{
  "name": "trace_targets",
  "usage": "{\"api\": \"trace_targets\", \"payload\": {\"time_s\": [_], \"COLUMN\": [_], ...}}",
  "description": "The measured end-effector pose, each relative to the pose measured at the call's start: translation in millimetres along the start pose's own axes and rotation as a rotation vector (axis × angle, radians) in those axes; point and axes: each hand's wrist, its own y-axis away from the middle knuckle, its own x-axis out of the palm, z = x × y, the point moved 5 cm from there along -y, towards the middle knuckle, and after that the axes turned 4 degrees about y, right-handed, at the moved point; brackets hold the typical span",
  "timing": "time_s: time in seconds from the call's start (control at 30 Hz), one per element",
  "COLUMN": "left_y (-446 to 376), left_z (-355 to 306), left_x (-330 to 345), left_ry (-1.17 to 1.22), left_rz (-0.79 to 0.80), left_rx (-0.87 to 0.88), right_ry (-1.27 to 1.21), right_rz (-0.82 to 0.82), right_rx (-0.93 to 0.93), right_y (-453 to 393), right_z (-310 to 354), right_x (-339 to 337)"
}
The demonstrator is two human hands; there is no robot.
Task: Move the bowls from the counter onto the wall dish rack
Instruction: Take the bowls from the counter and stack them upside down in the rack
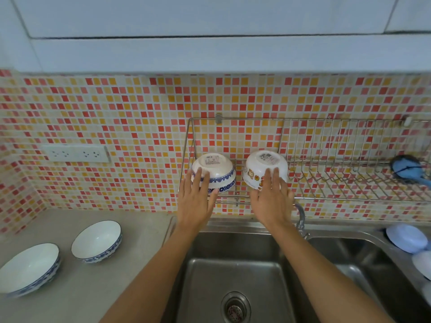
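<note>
Two bowls sit upside down on the left end of the wire wall dish rack [331, 159]. My left hand [196, 201] grips the white bowl with a blue band [218, 170], fingers on its side and thumb under the rim. My right hand [271, 201] holds the white bowl with cartoon prints [258, 166] in the same way; that bowl is tilted. Two more white bowls with blue rims stand upright on the grey counter at the left, one nearer the sink [96, 241] and one at the frame's edge [29, 268].
A steel double sink [233, 271] lies below my arms, with a tap [300, 215] behind it. A blue brush [407, 171] hangs on the rack's right end. Pale blue and white dishes [407, 237] rest by the right basin. A wall socket [77, 153] is on the left.
</note>
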Motion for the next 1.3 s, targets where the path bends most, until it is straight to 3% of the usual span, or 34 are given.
{"api": "trace_targets", "payload": {"time_s": [0.23,0.4,0.53,0.73,0.97,1.17,1.3], "left_y": [2.8,1.1,14.7,70.4,161.6,196.1,200.1], "left_z": [2.1,1.5,1.6,26.4,158.0,275.8,327.0], "left_x": [0.4,-0.1,-3.6,-1.8,4.6,-22.2,-24.3], "left_ry": [0.043,0.043,0.001,0.028,0.021,0.015,0.094], "left_rz": [0.144,0.218,0.186,0.152,0.390,0.340,0.318], "left_rx": [-0.066,-0.056,-0.014,0.061,-0.253,-0.451,-0.559], "right_ry": [0.061,0.044,0.058,-0.194,-0.255,-0.235,-0.261], "right_rz": [0.092,0.013,-0.054,-0.047,0.181,0.494,0.565], "right_rx": [-0.052,-0.088,-0.106,-0.060,-0.119,-0.280,-0.324], "right_y": [-0.8,15.3,38.7,79.4,136.2,193.9,200.4], "right_z": [-0.4,-1.6,1.7,30.7,104.2,195.9,259.3], "right_x": [4.2,6.6,14.7,34.3,106.8,184.5,203.8]}}
